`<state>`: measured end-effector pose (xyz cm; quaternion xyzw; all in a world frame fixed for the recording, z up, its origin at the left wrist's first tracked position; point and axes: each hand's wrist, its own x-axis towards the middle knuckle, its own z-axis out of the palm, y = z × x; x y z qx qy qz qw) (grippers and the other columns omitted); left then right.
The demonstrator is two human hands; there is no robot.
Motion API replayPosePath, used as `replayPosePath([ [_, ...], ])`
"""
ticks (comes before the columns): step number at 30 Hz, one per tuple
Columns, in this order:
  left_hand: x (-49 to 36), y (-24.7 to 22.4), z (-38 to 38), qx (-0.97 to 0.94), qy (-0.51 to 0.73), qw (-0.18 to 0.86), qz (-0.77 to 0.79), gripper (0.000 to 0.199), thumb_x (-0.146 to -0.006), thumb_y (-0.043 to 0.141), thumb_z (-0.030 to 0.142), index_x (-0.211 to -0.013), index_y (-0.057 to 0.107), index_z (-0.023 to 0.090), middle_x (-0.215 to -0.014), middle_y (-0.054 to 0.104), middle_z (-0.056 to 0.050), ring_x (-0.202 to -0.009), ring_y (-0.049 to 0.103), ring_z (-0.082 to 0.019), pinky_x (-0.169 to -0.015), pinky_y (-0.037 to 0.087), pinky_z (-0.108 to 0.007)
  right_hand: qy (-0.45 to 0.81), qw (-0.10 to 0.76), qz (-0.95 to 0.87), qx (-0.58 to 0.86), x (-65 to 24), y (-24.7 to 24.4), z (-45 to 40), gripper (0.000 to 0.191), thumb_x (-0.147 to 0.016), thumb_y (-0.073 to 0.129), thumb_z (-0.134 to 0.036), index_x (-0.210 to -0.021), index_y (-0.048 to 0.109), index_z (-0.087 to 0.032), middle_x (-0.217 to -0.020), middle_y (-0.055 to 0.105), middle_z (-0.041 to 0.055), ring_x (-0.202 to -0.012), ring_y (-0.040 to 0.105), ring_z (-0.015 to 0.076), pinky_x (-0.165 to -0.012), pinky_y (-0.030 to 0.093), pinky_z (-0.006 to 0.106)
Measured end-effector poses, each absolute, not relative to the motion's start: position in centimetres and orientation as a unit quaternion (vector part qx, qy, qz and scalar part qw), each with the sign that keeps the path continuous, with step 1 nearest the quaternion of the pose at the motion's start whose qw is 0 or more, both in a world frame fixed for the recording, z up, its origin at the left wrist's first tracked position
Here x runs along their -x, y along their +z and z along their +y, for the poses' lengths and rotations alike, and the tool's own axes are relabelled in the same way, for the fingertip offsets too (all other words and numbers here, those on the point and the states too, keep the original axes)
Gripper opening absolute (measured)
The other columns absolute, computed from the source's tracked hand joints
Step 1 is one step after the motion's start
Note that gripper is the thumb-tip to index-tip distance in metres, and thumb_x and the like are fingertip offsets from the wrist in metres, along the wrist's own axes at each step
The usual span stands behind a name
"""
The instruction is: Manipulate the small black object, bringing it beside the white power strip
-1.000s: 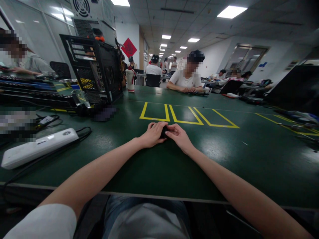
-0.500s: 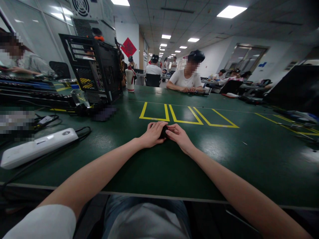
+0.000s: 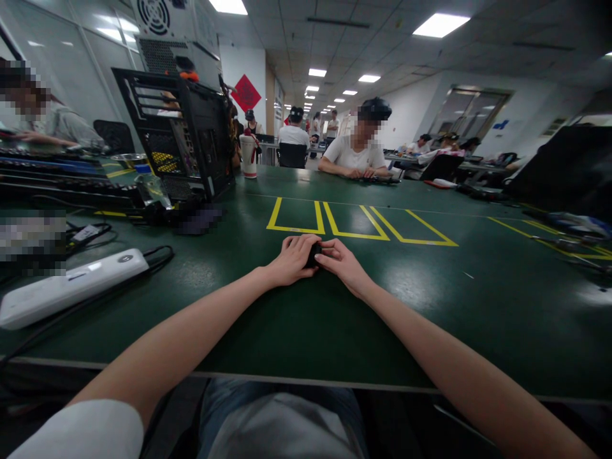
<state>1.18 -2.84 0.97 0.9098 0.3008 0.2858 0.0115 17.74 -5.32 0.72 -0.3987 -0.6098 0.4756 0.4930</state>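
A small black object (image 3: 313,255) stands between my hands on the green tabletop (image 3: 306,331); most of it is hidden, so its kind cannot be made out. My left hand (image 3: 297,257) wraps round it from the left, knuckles up and thumb low. From the right, my right hand (image 3: 342,263) pinches its side with thumb and forefinger. Just beyond the hands, yellow tape outlines (image 3: 295,229) mark the table.
At left lie a white power strip (image 3: 76,287) and its black cables. Behind it stands an open black computer case (image 3: 176,127), with a paper cup (image 3: 249,156) beside it. A co-worker (image 3: 356,150) sits across the table. Metal tools (image 3: 568,244) lie at right.
Both hands stay on the black object at the same spot. The right thumb and fingertips have shifted slightly to the left. The camera view has drifted a little.
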Motion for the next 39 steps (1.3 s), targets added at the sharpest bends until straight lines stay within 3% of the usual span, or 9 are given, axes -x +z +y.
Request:
replayPosePath([
  [4,-1.18,0.98,-2.84,-0.910,0.285,0.007,0.302,0.058,-0.071,0.054,0.028,-0.120,0.025,0.018,-0.120,0.041,-0.011,-0.112,0.039,-0.026,-0.094,0.026,-0.044,0.488,0.497,-0.588,0.412,-17.61,0.71,-5.14,0.030,-0.065,0.064,-0.034,-0.089,0.052,-0.022,-0.087,0.057,-0.0001,-0.080,0.057,0.0125,-0.078,0.047,0.034],
  [10,-1.15,0.90,-2.84,-0.910,0.282,0.014,0.302,0.059,-0.071,0.054,0.026,-0.121,0.024,0.019,-0.122,0.040,-0.012,-0.113,0.039,-0.026,-0.095,0.024,-0.045,0.476,0.471,-0.604,0.432,-17.89,0.80,-4.75,0.034,-0.064,0.065,-0.033,-0.093,0.055,-0.019,-0.095,0.059,0.0043,-0.089,0.056,0.0158,-0.085,0.043,0.038],
  [14,-1.17,0.94,-2.90,-0.912,0.281,0.021,0.299,0.059,-0.071,0.053,0.025,-0.121,0.023,0.019,-0.121,0.041,-0.012,-0.114,0.038,-0.025,-0.097,0.022,-0.045,0.472,0.468,-0.630,0.402,-18.17,0.95,-5.03,0.038,-0.058,0.070,-0.027,-0.091,0.053,-0.021,-0.092,0.060,0.0013,-0.090,0.057,0.0156,-0.085,0.044,0.037],
  [20,-1.26,0.98,-2.93,-0.911,0.283,0.020,0.299,0.058,-0.071,0.053,0.026,-0.121,0.024,0.019,-0.121,0.041,-0.011,-0.113,0.039,-0.025,-0.096,0.023,-0.044,0.502,0.488,-0.584,0.410,-17.88,0.80,-5.08,0.028,-0.065,0.064,-0.035,-0.087,0.053,-0.022,-0.087,0.058,-0.0002,-0.084,0.057,0.0134,-0.081,0.047,0.036],
  [26,-1.23,0.85,-2.81,-0.910,0.283,0.023,0.301,0.058,-0.072,0.053,0.026,-0.121,0.024,0.019,-0.121,0.040,-0.012,-0.114,0.037,-0.025,-0.096,0.023,-0.045,0.498,0.471,-0.587,0.431,-17.87,1.01,-4.80,0.033,-0.064,0.065,-0.032,-0.092,0.055,-0.019,-0.094,0.058,0.0035,-0.086,0.056,0.0140,-0.085,0.044,0.037],
  [31,-1.18,0.85,-2.84,-0.911,0.282,0.022,0.300,0.057,-0.072,0.052,0.026,-0.121,0.024,0.019,-0.120,0.041,-0.011,-0.113,0.038,-0.025,-0.096,0.023,-0.045,0.468,0.468,-0.632,0.403,-18.16,1.09,-4.86,0.038,-0.056,0.071,-0.025,-0.088,0.050,-0.021,-0.087,0.058,-0.0002,-0.087,0.056,0.0146,-0.084,0.045,0.036],
  [39,-1.14,0.98,-2.94,-0.912,0.282,0.019,0.297,0.057,-0.072,0.052,0.027,-0.121,0.024,0.018,-0.122,0.039,-0.012,-0.114,0.037,-0.026,-0.095,0.024,-0.045,0.481,0.487,-0.607,0.404,-17.79,0.85,-4.88,0.028,-0.064,0.064,-0.034,-0.084,0.050,-0.022,-0.089,0.056,-0.0008,-0.080,0.056,0.0120,-0.077,0.047,0.033],
])
